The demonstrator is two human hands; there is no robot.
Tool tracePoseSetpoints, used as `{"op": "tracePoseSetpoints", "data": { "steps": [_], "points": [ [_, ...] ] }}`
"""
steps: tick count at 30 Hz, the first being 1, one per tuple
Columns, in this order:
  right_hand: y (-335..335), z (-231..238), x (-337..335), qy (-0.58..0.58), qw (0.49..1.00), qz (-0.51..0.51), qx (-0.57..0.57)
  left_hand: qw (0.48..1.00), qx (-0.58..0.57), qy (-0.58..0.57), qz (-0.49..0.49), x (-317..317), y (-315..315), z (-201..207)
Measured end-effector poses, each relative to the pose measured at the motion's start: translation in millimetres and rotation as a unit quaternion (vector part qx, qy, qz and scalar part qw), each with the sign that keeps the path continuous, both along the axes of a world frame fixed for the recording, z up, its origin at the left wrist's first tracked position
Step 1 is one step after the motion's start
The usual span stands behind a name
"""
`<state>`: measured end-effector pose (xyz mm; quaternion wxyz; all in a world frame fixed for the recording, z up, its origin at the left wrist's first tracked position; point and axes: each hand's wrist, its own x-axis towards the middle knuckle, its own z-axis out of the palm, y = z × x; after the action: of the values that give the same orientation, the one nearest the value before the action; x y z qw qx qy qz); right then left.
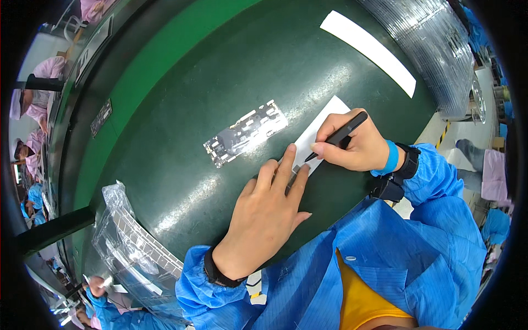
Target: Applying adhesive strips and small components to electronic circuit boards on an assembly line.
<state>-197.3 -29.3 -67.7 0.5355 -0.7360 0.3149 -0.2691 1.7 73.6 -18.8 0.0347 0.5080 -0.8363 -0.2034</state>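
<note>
A white strip lies slantwise on the dark green table. My left hand is open over its near end, palm down, with the fingers extended and fingertips on or beside the strip. My right hand is closed round black pointed tweezers, whose tip is close to the strip beside my left fingertips. A small grey piece shows between those fingers; its outline is partly hidden. Left of the strip, apart from both hands, lies a black-and-silver circuit-board-like sheet with many cut-outs.
Another white strip lies farther back. Clear ribbed plastic trays are stacked at far right. Clear plastic bags with strips lie at near left. A similar small sheet rests on the lighter green band. Other people are around the edges.
</note>
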Motion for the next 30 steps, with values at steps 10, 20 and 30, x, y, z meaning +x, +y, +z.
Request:
{"op": "tracePoseSetpoints", "data": {
  "steps": [10,20,30],
  "points": [
    [1,1,-1,0.023,0.999,-0.009,-0.022,1.0,0.017,0.001,-0.003,1,2,-1],
    [-2,0,-2,0.009,0.999,0.019,0.028,1.0,0.02,-0.006,-0.001,0,-2,1],
    [-38,33,23,-0.042,0.992,-0.058,0.103,0.987,-0.145,0.002,0.064,22,-33,5]
  ]
}}
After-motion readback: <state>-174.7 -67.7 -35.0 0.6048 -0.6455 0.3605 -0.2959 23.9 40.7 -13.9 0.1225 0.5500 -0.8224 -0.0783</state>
